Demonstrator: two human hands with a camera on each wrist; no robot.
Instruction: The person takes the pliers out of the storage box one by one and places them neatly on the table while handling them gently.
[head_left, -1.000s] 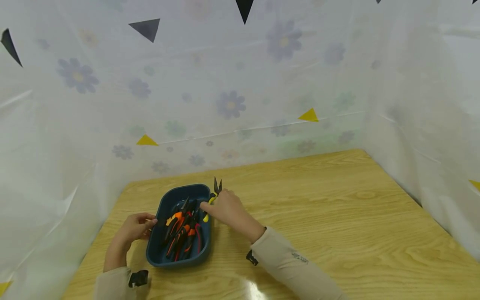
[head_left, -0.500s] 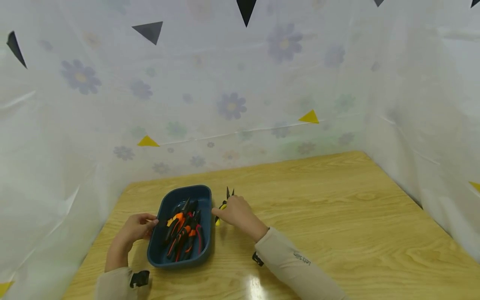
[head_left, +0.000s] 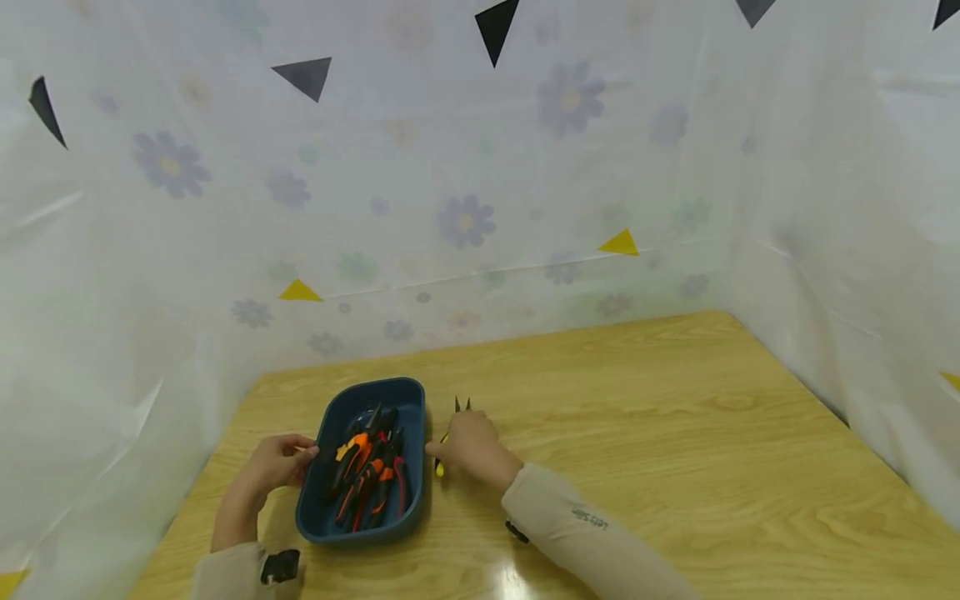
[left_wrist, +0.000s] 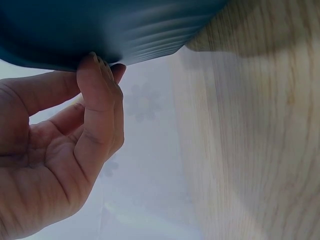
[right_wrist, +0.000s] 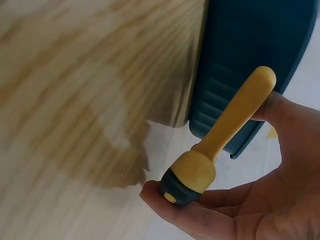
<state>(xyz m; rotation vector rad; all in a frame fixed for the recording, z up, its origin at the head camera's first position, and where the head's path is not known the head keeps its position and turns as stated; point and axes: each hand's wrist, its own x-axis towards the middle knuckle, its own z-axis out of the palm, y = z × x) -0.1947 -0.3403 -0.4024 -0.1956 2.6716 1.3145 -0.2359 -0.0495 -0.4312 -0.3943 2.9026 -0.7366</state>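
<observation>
My right hand (head_left: 474, 448) grips long-nose pliers (head_left: 439, 468) with yellow and black handles, just right of a dark blue plastic bin (head_left: 411, 402). Their slim dark tips stand apart and point toward the back wall; the hand hides the middle. In the right wrist view, one yellow handle (right_wrist: 234, 116) slants across the palm, near the bin's ribbed side. My left hand (head_left: 272, 463) pinches the bin's left rim; the left wrist view has its fingertips (left_wrist: 92, 70) against the rim. Several pliers (head_left: 365, 475) with orange, black and red handles lie piled in the bin.
The bin stands on the left part of a wood-grain table (head_left: 637, 417). White sheeting (head_left: 465, 167) with printed flowers closes off the back and both sides. A black strap buckle (head_left: 281, 567) sits at my left cuff.
My right hand has carried the yellow-handled pliers from over the bin's right rim to the right and lower, beside the bin. My left hand stays at the left rim.
</observation>
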